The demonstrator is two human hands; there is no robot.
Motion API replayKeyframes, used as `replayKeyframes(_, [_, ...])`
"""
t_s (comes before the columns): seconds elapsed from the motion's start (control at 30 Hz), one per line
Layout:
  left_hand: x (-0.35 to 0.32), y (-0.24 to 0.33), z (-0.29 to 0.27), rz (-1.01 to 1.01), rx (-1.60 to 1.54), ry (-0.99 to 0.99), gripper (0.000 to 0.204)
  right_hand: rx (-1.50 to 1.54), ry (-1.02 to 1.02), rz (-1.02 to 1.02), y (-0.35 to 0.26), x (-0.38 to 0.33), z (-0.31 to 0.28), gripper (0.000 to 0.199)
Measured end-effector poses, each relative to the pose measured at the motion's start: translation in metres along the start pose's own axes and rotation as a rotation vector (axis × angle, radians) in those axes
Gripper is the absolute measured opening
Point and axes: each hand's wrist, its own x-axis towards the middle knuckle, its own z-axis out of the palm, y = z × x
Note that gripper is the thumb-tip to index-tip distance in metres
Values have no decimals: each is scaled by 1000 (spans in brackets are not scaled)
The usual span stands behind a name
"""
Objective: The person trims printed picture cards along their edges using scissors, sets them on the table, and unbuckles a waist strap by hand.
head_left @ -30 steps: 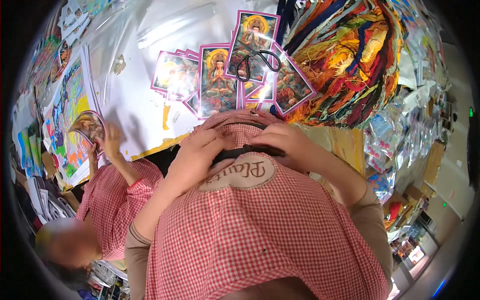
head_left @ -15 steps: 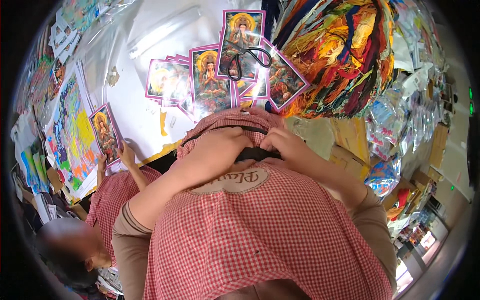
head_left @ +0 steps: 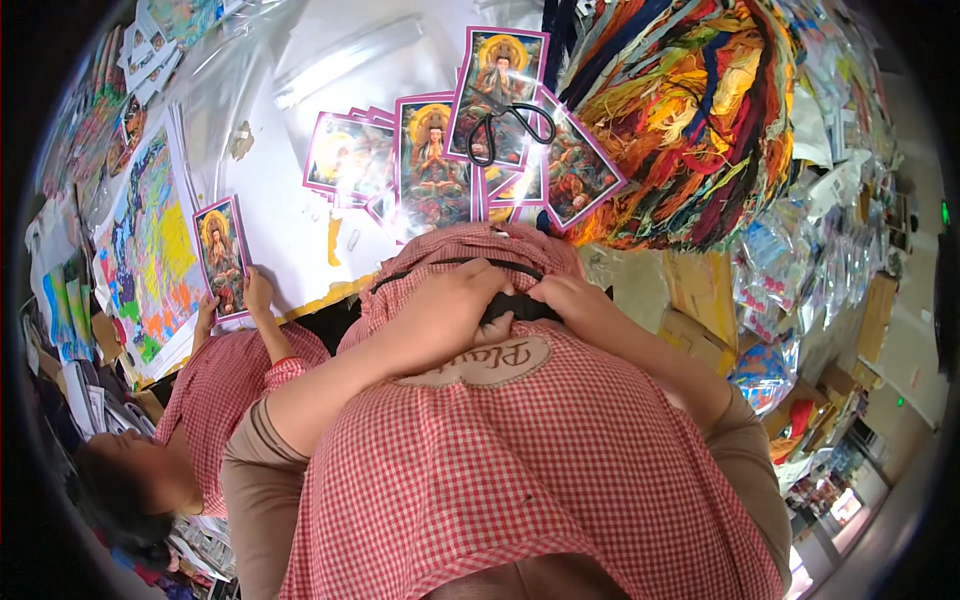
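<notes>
At my waist, both hands meet over the front of my red-and-white checked apron (head_left: pixel 430 440). Between them lies a dark, cloth-like piece (head_left: pixel 522 308), whose exact kind does not show. My left hand (head_left: pixel 462 302) is closed at its left edge, with some fingertips curled below it. Pinching its right edge is my right hand (head_left: pixel 568 300). A thin black cord (head_left: pixel 425 264) runs across the bunched apron just beyond my hands. On the table past my waist, black-handled scissors (head_left: pixel 510 125) rest on several purple-edged picture cards (head_left: pixel 435 165).
A large bundle of multicoloured threads (head_left: pixel 680 120) lies at the table's right. To my left, a person (head_left: pixel 225 400) in a checked apron holds a picture card (head_left: pixel 220 255) beside paint-spotted sheets (head_left: pixel 150 240). Cardboard (head_left: pixel 700 295) and plastic-wrapped packs (head_left: pixel 775 270) stand right.
My left fingers have shifted around the dark piece, and fingertips now show beneath it. The view has tilted slightly; the neighbouring person's head has turned.
</notes>
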Motion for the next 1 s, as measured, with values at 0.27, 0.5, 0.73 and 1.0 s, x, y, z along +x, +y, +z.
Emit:
replayKeyframes(0.27, [-13, 10, -13, -328, -445, 292, 21, 195, 67, -5, -7, 2, -22, 39])
replayKeyframes(0.5, [-108, -37, -13, -652, -437, 942, 9, 1016, 241, 395, 0, -18, -25, 31])
replayKeyframes(0.73, [-235, -13, 57, -1288, -982, 789, 31, 1029, 328, 217, -59, 14, -79, 27])
replayKeyframes(1.0, [-223, -69, 45, -1038, -1351, 563, 44, 1093, 247, -283, -144, 75, -144, 25])
